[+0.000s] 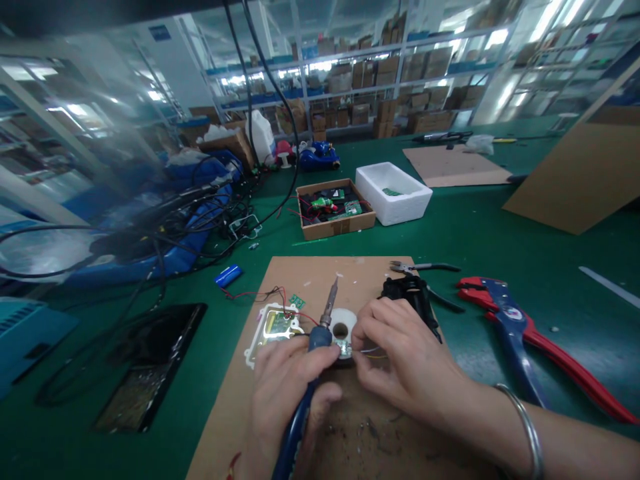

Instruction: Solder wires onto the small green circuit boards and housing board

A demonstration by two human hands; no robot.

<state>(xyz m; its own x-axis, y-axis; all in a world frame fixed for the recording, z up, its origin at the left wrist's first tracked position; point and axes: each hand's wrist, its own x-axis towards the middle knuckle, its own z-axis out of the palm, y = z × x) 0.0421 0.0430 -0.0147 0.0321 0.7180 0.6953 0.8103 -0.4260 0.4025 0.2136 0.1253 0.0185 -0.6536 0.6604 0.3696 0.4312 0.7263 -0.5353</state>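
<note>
A blue-handled soldering iron [327,313] is gripped in my left hand [280,380], its tip pointing away and up over the cardboard. The thumb of that hand rests beside a small circuit board [345,348] at the near edge of a white spool [345,319]. From the other side, my right hand [405,343] is pinched closed at the board, with a thin wire [373,350] running by its fingers. The fingertips hide the exact contact. Left of the spool lies a white-framed module [274,328] with red and black leads.
A cardboard sheet [300,273] covers the green bench. Cutters [425,267], a black housing [407,288] and red-blue pliers [520,333] lie right. A blue battery [229,275] and black tray [150,367] lie left. Behind stand a parts box [340,231] and foam box [405,210].
</note>
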